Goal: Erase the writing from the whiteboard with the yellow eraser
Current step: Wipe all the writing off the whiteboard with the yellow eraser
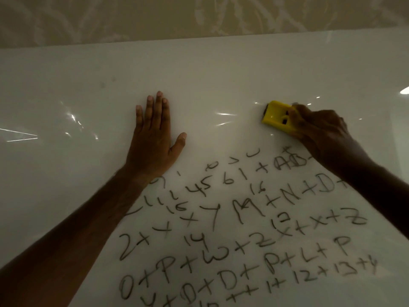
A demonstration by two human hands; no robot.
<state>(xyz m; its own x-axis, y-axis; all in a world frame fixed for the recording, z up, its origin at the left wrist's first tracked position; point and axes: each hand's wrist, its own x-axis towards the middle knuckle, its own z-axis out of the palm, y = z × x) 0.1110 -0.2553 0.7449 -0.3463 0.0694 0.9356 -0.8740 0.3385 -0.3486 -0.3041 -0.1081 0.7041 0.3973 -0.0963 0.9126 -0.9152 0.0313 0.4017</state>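
A glossy whiteboard [88,96] fills most of the view. Dark handwritten letters, numbers and plus signs [243,229] cover its lower middle and right. Its upper part carries no writing, only faint smudges. My right hand [318,131] grips the yellow eraser [276,117] and presses it against the board just above the top row of writing. My left hand [155,134] lies flat on the board to the left, fingers together and thumb spread, holding nothing. Its wrist covers the start of the upper rows.
Beige patterned wall [199,16] shows above the board's top edge [199,39]. Light glare streaks [223,114] sit between my hands and at the left. The board's left side bears no marks apart from small specks [103,85].
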